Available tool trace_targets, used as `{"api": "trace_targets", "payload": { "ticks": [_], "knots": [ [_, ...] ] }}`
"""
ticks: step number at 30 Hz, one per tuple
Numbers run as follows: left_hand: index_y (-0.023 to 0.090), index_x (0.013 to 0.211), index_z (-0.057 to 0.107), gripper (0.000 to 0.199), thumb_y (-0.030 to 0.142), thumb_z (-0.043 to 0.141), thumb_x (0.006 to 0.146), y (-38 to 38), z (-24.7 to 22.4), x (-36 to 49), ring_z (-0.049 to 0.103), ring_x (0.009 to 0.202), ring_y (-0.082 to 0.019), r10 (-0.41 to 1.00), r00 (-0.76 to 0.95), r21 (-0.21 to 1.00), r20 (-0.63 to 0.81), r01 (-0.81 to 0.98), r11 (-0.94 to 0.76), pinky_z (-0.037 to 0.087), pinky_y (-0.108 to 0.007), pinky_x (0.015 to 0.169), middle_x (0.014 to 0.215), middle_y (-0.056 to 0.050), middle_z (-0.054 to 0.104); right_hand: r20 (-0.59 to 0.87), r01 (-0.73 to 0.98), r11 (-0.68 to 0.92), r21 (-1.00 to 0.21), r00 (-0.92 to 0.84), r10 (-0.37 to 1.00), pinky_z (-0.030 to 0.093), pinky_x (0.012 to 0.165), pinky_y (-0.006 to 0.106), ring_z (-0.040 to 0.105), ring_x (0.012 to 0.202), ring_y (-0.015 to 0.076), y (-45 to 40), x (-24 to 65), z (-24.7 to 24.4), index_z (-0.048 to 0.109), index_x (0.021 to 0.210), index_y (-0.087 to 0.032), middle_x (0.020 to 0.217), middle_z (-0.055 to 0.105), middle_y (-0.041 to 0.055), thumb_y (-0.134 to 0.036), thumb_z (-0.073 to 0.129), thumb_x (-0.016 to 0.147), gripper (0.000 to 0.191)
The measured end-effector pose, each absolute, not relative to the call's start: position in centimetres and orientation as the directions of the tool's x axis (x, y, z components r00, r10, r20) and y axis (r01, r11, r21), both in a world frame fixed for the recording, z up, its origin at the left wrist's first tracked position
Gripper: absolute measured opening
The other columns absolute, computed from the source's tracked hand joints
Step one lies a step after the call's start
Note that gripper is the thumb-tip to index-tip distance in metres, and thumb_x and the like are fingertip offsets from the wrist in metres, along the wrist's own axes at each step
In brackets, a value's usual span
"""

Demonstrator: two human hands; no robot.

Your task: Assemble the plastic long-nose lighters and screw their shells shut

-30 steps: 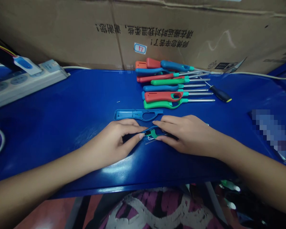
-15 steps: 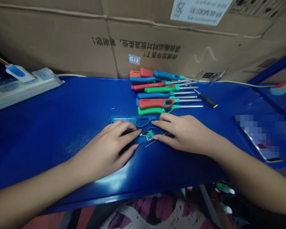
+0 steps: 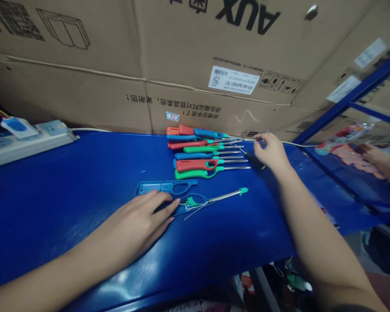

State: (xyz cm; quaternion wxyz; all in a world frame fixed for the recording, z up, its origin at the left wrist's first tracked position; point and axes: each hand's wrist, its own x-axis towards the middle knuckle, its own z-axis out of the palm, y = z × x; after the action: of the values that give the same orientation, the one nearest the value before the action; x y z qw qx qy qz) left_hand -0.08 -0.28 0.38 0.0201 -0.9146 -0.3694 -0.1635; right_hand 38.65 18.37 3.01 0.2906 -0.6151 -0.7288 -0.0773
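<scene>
On the blue table lies an opened blue lighter half (image 3: 181, 210) with a green trigger (image 3: 191, 201), white wires and a metal rod (image 3: 225, 197) with a green tip. My left hand (image 3: 149, 216) has its fingers closed on the left end of that half, covering it. Just behind rests the other blue shell half (image 3: 159, 186). My right hand (image 3: 271, 151) is raised at the back right, near the screwdriver (image 3: 255, 160); thumb and fingertips are pinched round a thin item too small to name. Several assembled lighters (image 3: 198, 164) are stacked left of it.
A power strip (image 3: 56, 132) sits at the left. Large cardboard boxes (image 3: 100, 95) stand behind the table. A blue metal frame (image 3: 347, 102) rises at the right, with another person's hand (image 3: 378, 158) beyond it near a colourful package (image 3: 344, 136).
My right hand has left the opened lighter and moved back and right, past the screwdriver. My left hand stays at the lighter. The view has tilted up and turned right.
</scene>
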Motion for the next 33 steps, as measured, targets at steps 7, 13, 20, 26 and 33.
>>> {"api": "trace_targets", "payload": {
  "ticks": [7,13,20,26,33],
  "knots": [
    [0.018,0.137,0.065,0.040,0.025,0.042,0.104,-0.5,0.7,-0.1,0.067,0.097,-0.028,0.666,0.679,0.055,0.309,0.686,-0.725,0.059,-0.041,0.079,0.112,-0.013,0.069,0.391,0.961,0.132,-0.244,-0.027,0.920,0.053,0.099,0.048,0.062,0.117,0.0243,21.1,41.9,-0.4,0.062,0.128,-0.019,0.134,0.061,0.0099,-0.038,0.061,0.099,0.034],
    [0.020,0.138,0.064,0.040,0.024,0.044,0.104,-0.7,0.8,-0.1,0.065,0.099,-0.027,0.690,0.667,0.115,0.283,0.690,-0.714,0.059,-0.040,0.082,0.114,-0.013,0.068,0.302,0.971,0.040,-0.236,0.034,0.953,0.056,0.093,0.045,0.064,0.111,0.0227,23.3,43.0,-1.2,0.061,0.129,-0.019,0.132,0.062,0.0101,-0.038,0.062,0.099,0.036],
    [0.025,0.139,0.062,0.040,0.024,0.044,0.104,-0.5,0.7,-0.2,0.065,0.101,-0.025,0.725,0.640,0.213,0.255,0.694,-0.688,0.059,-0.040,0.086,0.118,-0.012,0.065,0.207,0.978,0.032,-0.206,0.012,0.978,0.056,0.093,0.045,0.064,0.111,0.0227,24.2,42.6,0.9,0.061,0.129,-0.019,0.132,0.062,0.0100,-0.038,0.062,0.099,0.036],
    [0.026,0.140,0.061,0.042,0.029,0.056,0.099,-0.7,1.3,-0.1,0.065,0.114,-0.026,0.754,0.589,0.350,0.292,0.668,-0.657,0.059,-0.039,0.095,0.127,-0.011,0.065,0.194,0.938,0.147,-0.315,-0.088,0.977,0.057,0.090,0.042,0.065,0.106,0.0211,21.8,39.5,4.9,0.063,0.123,-0.019,0.125,0.065,0.0092,-0.039,0.062,0.098,0.032],
    [0.029,0.132,0.068,0.038,0.040,0.066,0.096,-0.9,2.1,1.0,0.072,0.109,-0.020,0.903,0.293,0.758,0.315,0.495,-0.425,0.059,-0.032,0.097,0.123,-0.004,0.074,0.220,0.618,0.481,-0.622,-0.451,0.865,0.050,0.066,0.026,0.062,0.074,0.0133,8.3,27.2,5.5,0.060,0.098,-0.020,0.087,0.068,0.0013,-0.046,0.058,0.097,0.026]
  ]
}}
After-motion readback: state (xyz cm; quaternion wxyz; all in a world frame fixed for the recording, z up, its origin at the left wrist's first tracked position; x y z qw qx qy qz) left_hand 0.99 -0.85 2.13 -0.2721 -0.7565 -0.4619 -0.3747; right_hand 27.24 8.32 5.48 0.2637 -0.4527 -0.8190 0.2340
